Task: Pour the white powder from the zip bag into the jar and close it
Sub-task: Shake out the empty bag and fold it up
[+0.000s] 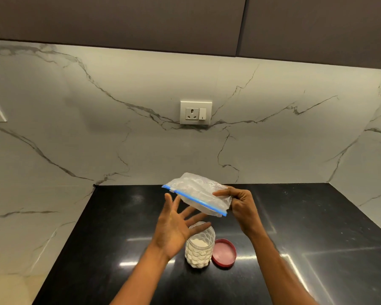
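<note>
Overhead, from the head camera: a person's right hand [242,203] pinches one edge of a crinkled, clear plastic zip bag with a blue seal strip [196,194], holding it in the air above a glossy black speckled stone countertop [317,227]. The bag looks nearly empty (a faint white film clings inside). The left hand [174,227] hovers just below it, palm up, fingers spread and straight, gripping nothing; whether the fingertips brush the bag cannot be told. Directly beneath, a clear, faceted plastic jar [199,247] stands upright and uncapped on the counter, roughly half filled with white powder [197,242]. Just beside the jar, to its right, a round dark red screw lid [224,252] lies with its pale inside facing up. Behind, a white marble-look backsplash with grey veins [97,128] carries a white wall socket with a switch [195,112]. No writing is readable anywhere.
</note>
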The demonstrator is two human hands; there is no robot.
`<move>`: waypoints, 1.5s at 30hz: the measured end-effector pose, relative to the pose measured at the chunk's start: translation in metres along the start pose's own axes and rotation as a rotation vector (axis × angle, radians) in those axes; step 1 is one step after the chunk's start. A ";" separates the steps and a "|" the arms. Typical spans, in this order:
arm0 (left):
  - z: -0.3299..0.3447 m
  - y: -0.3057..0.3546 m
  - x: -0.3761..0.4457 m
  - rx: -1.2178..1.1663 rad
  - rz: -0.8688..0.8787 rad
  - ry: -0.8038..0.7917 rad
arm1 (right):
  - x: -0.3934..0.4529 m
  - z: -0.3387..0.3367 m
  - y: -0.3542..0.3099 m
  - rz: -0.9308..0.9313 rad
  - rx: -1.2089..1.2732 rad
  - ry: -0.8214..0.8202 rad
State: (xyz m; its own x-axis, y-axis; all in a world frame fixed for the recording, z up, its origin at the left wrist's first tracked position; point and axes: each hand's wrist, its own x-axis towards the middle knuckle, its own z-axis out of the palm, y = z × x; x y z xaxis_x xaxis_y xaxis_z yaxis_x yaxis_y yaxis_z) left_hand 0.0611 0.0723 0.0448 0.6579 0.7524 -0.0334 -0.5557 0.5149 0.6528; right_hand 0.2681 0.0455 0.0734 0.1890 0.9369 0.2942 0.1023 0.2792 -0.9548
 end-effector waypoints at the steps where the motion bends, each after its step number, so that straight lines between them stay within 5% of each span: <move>1: 0.006 -0.002 0.003 0.039 -0.004 0.074 | -0.001 0.004 0.004 -0.018 -0.051 0.021; 6: 0.007 -0.001 0.018 0.181 0.075 0.366 | -0.011 0.007 0.016 -0.006 -0.171 -0.037; 10: -0.009 0.007 0.019 0.215 0.123 0.462 | -0.017 -0.026 0.015 0.245 0.041 -0.388; 13: -0.014 0.012 0.015 0.333 0.118 0.428 | -0.014 -0.038 0.010 0.344 0.211 -0.343; 20: -0.005 0.018 0.011 0.664 0.131 0.248 | 0.003 0.001 -0.017 0.375 -0.142 -0.357; 32: -0.007 0.021 -0.003 0.489 0.108 0.251 | -0.002 0.013 -0.009 0.312 -0.002 -0.242; 35: -0.010 0.023 -0.005 0.519 0.040 0.213 | -0.004 0.015 -0.012 0.304 -0.064 -0.273; 40: -0.004 0.022 -0.012 0.480 0.173 0.320 | -0.014 0.012 -0.016 0.443 0.020 -0.458; 45: -0.002 0.025 -0.024 0.449 0.216 0.232 | -0.022 0.004 -0.008 0.322 0.183 -0.423</move>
State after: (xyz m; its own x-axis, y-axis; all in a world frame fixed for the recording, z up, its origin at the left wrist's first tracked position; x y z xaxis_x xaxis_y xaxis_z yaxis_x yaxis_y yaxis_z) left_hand 0.0303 0.0681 0.0611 0.3954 0.9185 0.0039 -0.3605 0.1513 0.9204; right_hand 0.2593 0.0233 0.0744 -0.2291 0.9732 -0.0206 -0.0740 -0.0385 -0.9965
